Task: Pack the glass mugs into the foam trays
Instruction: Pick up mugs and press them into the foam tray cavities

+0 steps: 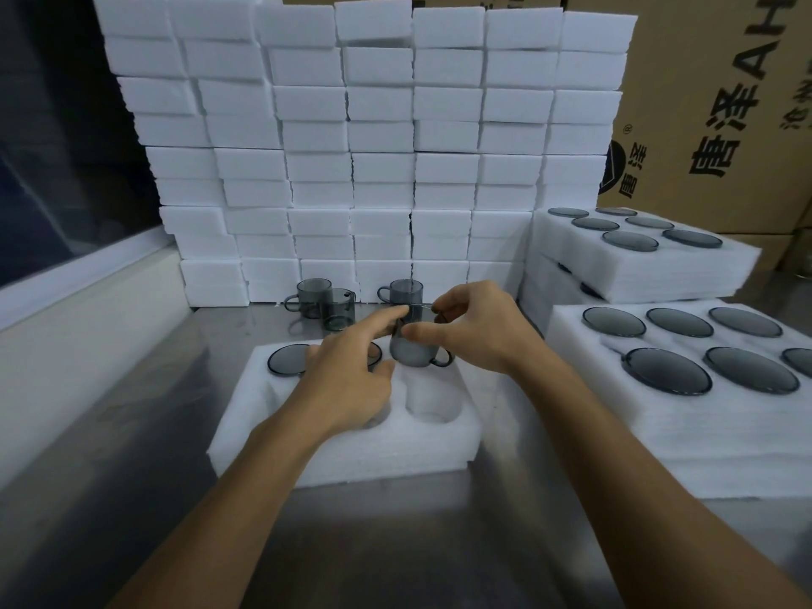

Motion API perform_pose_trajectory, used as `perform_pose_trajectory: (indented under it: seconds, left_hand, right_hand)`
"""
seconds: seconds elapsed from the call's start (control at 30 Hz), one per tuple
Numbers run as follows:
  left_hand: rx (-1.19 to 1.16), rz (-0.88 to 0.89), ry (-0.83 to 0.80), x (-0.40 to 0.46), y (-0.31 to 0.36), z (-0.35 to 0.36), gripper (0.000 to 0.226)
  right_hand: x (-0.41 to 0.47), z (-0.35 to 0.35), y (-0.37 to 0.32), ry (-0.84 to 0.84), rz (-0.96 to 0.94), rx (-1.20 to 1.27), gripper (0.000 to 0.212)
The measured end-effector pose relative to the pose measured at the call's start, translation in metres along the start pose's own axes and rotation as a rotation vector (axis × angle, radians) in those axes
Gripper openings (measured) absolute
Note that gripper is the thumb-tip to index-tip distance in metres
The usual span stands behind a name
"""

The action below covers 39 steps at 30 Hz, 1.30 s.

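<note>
A white foam tray [334, 454] lies on the steel table before me. A smoky grey glass mug [413, 351] stands at the tray's far right pocket, its handle pointing right. My right hand [474, 331] pinches the mug's rim with thumb and fingers. My left hand [351, 371] reaches over the tray, its index finger touching the mug's rim, its thumb beside the mug's wall. One mug [285, 360] sits sunk in the far left pocket. A near pocket [433, 404] is bare. Three loose mugs [314, 296] [337, 316] [404, 292] stand behind the tray.
A wall of stacked white foam blocks [373, 147] rises behind the table. Filled foam trays [685, 410] [637, 257] with several mugs are stacked at the right. Cardboard boxes [725, 103] stand at the back right. A white ledge [88, 301] runs along the left.
</note>
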<state>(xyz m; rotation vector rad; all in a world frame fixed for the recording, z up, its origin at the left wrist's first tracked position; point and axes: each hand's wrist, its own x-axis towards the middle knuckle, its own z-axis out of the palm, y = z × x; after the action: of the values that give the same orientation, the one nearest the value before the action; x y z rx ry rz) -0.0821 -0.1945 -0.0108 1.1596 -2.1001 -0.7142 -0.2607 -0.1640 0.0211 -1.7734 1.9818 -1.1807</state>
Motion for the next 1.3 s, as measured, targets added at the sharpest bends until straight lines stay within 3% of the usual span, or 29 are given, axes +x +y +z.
perform_pose_trajectory:
  seconds: [0.2,0.37,0.5,0.6,0.77,1.0,1.3]
  left_hand:
    - [0.018,0.014,0.031,-0.001,0.003,0.001,0.059]
    - [-0.021,0.009,0.057,-0.002,0.004,0.000,0.056]
    - [-0.033,0.031,0.077,-0.004,0.006,-0.001,0.047]
    - [-0.030,0.033,0.088,-0.004,0.005,-0.003,0.044]
    - [-0.034,-0.006,0.092,-0.004,0.003,-0.002,0.045]
    - [0.015,-0.015,0.038,-0.003,0.002,0.002,0.046]
    - [-0.006,0.039,0.017,-0.006,0.004,-0.003,0.037]
  right_hand:
    - [-0.002,0.000,-0.002,-0.037,-0.003,0.005,0.043]
    - [-0.002,0.003,-0.001,-0.022,0.012,-0.014,0.065]
    - [-0.001,0.006,0.002,-0.049,0.043,-0.026,0.071]
    - [0.002,0.001,0.004,-0.109,0.087,-0.005,0.060]
    - [0.006,-0.005,0.010,-0.164,0.134,0.188,0.014]
    - [0.007,-0.005,0.015,-0.209,0.136,0.198,0.008]
    - [0.004,-0.010,0.013,-0.292,0.091,0.022,0.044]
